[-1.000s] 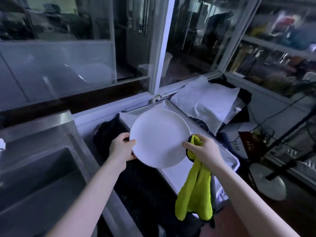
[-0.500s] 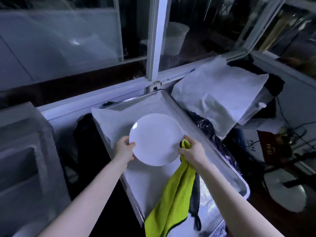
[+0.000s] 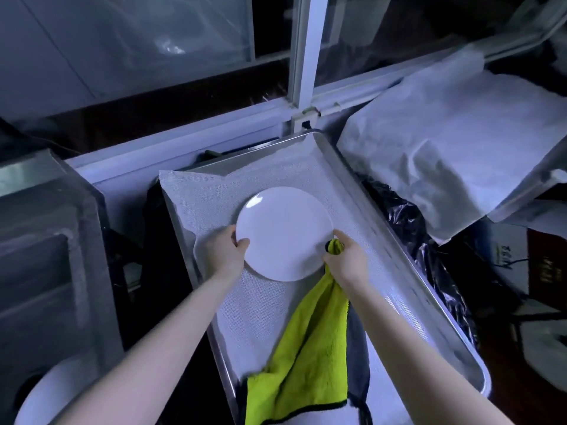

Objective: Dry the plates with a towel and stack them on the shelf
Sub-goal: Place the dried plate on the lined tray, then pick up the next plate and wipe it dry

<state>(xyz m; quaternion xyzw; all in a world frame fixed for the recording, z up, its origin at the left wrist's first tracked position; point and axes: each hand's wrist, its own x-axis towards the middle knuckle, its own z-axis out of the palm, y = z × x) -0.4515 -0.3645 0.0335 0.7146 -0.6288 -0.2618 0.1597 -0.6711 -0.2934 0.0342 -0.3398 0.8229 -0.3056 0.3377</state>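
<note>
A round white plate (image 3: 283, 233) is held low over a metal tray (image 3: 408, 271) lined with white mesh cloth. My left hand (image 3: 225, 253) grips the plate's left rim, thumb on top. My right hand (image 3: 346, 260) holds the plate's right rim and also grips a yellow-green towel (image 3: 306, 354) that hangs down over the tray's near part. Whether the plate touches the tray lining I cannot tell.
A steel sink unit (image 3: 46, 256) stands at the left, with a pale round object (image 3: 46, 397) at the bottom left corner. White cloth (image 3: 454, 142) covers something at the right, with black plastic (image 3: 411, 234) beside the tray. A window frame (image 3: 303, 56) runs behind.
Both hands have carried the plate down from in front of me toward the lined tray. The towel has gone down with my right hand and hangs over the tray.
</note>
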